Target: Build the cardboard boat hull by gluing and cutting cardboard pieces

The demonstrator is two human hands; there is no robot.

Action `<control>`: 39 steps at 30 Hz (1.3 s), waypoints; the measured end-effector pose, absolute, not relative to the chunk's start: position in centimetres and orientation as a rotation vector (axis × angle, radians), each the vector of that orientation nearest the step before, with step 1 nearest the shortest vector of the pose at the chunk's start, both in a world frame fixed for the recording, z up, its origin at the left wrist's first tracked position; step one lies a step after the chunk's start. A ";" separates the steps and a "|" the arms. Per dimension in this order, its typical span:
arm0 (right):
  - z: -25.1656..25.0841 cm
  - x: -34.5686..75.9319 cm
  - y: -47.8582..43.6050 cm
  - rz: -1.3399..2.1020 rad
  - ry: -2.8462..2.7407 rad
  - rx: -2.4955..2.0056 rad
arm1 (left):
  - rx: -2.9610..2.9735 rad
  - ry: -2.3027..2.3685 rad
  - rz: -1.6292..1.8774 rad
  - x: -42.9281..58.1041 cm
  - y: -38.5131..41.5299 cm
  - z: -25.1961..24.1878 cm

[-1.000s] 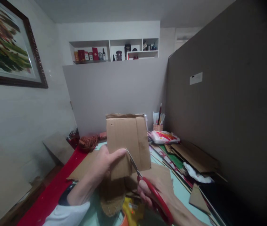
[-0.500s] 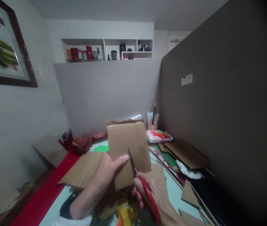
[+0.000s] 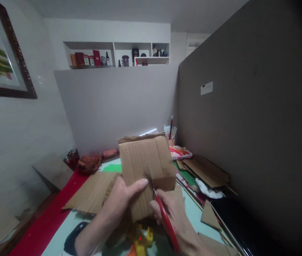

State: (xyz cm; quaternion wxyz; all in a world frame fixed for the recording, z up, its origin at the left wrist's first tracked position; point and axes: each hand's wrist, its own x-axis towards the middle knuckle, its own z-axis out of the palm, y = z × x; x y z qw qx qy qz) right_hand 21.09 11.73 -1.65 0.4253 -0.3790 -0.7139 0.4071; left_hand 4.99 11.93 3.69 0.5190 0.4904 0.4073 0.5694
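Note:
I hold a brown corrugated cardboard piece (image 3: 145,160) upright in front of me. My left hand (image 3: 123,197) pinches its lower left part, thumb laid across the front. My right hand (image 3: 171,213) grips red-handled scissors (image 3: 164,217); their blades are nearly closed and point up into the cardboard from its bottom edge, where a slit runs upward. The part right of the slit juts out toward me.
Flat cardboard sheets (image 3: 92,192) lie on the pale green table beyond my left hand. Cardboard offcuts and green paper (image 3: 201,170) pile at the right by the dark partition (image 3: 247,106). A pen cup (image 3: 170,137) stands at the back. A yellow object (image 3: 143,241) sits below my hands.
The scissors have closed and gone deeper into the cardboard, lengthening the slit. The right part of the sheet has swung outward. The view has shifted a little to the right.

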 end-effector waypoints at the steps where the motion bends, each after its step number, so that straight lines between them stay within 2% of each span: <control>1: -1.6 21.1 11.7 0.998 -1.791 -0.944 | 1.174 0.979 1.365 5.0 11.9 3.7; 10: -1.2 20.9 11.7 0.900 -1.838 -1.001 | 1.082 0.999 1.352 4.7 11.8 4.4; 17: -1.6 20.2 11.3 1.030 -1.871 -0.990 | 1.004 1.089 1.583 3.1 12.5 5.3; 25: -1.3 20.6 11.8 1.118 -1.839 -0.979 | 1.146 1.124 1.495 4.0 12.2 4.7; 39: -1.2 20.7 11.1 0.919 -1.879 -1.048 | 1.142 0.984 1.456 4.1 11.9 5.2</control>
